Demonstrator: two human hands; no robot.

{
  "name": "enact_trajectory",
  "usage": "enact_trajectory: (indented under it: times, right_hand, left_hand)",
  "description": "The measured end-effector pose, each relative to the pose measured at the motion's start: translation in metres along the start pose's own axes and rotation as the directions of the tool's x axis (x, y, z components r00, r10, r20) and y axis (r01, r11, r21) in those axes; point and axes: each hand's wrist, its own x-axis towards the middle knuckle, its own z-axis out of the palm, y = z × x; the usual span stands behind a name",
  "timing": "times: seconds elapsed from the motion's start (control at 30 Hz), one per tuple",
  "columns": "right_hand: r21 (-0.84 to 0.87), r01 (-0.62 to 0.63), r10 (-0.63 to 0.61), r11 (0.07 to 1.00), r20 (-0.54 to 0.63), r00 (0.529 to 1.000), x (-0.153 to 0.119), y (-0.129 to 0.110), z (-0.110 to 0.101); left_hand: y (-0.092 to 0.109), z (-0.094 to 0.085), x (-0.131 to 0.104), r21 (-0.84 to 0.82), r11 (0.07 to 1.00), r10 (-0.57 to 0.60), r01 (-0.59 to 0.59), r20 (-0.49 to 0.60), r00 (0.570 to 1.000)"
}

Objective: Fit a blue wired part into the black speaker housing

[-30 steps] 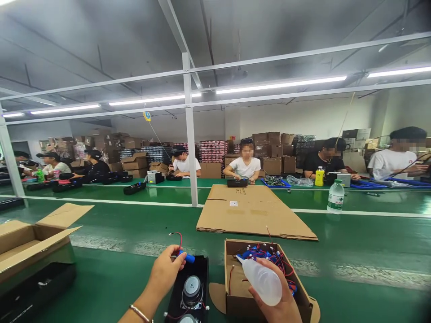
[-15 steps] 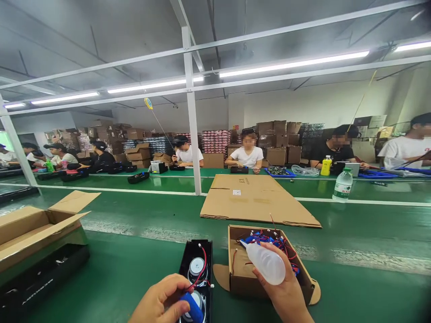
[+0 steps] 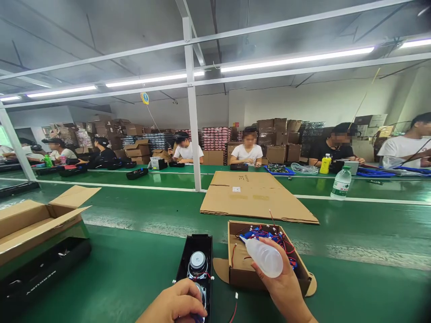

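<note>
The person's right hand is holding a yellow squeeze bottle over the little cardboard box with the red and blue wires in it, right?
Not quite. The squeeze bottle in the right hand is clear white, not yellow, as the head view shows. It is held over the little cardboard box with the red and blue wires in it.

Bottle (image 3: 266, 258): translucent smooth plastic. Housing (image 3: 197, 251): glossy black plastic. Box (image 3: 242, 269): matt brown cardboard. Belt (image 3: 134, 273): smooth green, slight sheen.
</note>
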Motion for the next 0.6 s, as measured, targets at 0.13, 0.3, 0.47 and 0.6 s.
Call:
enact_trajectory:
  times: [0.13,0.3,0.47,0.6]
  right_hand:
    - [-0.002,0.011,-0.011,1.0,0.009,1.0,0.0,0.0,0.0]
    - [0.015,-0.02,0.02,1.0,0.008,1.0,0.0,-0.003,0.0]
    - [0.024,-0.013,0.012,1.0,0.015,1.0,0.001,-0.002,0.0]
    - [0.027,-0.019,0.019,0.999,0.012,1.0,0.001,-0.002,0.0]
  left_hand:
    - [-0.001,0.002,0.001,0.046,0.999,-0.021,0.02,0.025,0.999]
    - [0.002,0.002,0.004,0.108,0.994,0.027,-0.029,0.023,0.999]
    - [0.023,-0.002,0.005,0.196,0.98,-0.039,0.03,0.041,0.998]
    - [0.038,-0.007,0.007,0.273,0.957,-0.13,0.103,0.083,0.988]
